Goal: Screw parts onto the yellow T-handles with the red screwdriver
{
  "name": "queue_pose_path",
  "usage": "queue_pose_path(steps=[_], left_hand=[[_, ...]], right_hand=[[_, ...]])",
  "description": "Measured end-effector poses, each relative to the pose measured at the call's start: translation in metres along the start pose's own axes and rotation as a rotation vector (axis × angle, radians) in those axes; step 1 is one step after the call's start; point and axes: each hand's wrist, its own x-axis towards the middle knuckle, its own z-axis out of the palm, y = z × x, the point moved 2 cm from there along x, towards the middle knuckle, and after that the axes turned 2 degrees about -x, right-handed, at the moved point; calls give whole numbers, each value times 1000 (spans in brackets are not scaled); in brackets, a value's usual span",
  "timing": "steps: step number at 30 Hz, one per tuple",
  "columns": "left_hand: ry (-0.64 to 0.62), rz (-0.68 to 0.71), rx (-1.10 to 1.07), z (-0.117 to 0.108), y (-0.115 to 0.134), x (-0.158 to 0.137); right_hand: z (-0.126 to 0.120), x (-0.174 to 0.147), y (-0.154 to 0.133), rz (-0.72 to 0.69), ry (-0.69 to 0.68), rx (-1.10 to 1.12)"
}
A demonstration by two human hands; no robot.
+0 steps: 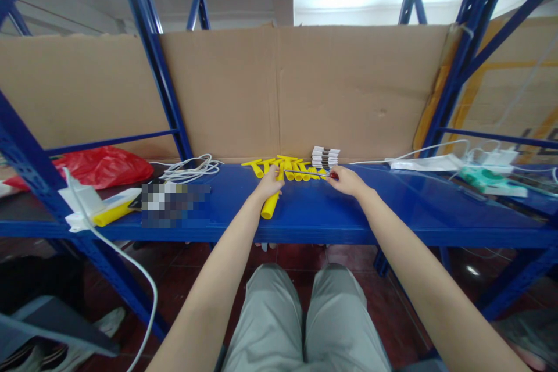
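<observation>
L hand point(269, 186) is clamped round yellow tube point(270, 207) approx. mid-tabletop point(331, 215), R hand point(346, 180) at its 3 o'clock gripping screwdriver point(310, 172) w/ shaft toward 9 o'clock, so a slipped tip could jab L hand.

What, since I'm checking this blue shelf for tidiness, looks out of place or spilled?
Two things at the left: a white cable hangs loose past the front edge of the blue shelf, where it might snag, and a yellow piece lies apart from the yellow T-shaped pieces in the middle. No spill shows.
</observation>
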Motion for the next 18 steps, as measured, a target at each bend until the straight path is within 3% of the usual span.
queue_pose_path(steps=[5, 12, 18], left_hand=[[3, 18, -7, 1, -4, 2], [3, 33, -4, 1, -8, 4], [7, 10, -10, 0, -4, 1]], right_hand=[[-2, 2, 2, -32, 57, -46], [-7, -2, -4, 94, 21, -98], [-7, -2, -6, 13, -25, -12]])
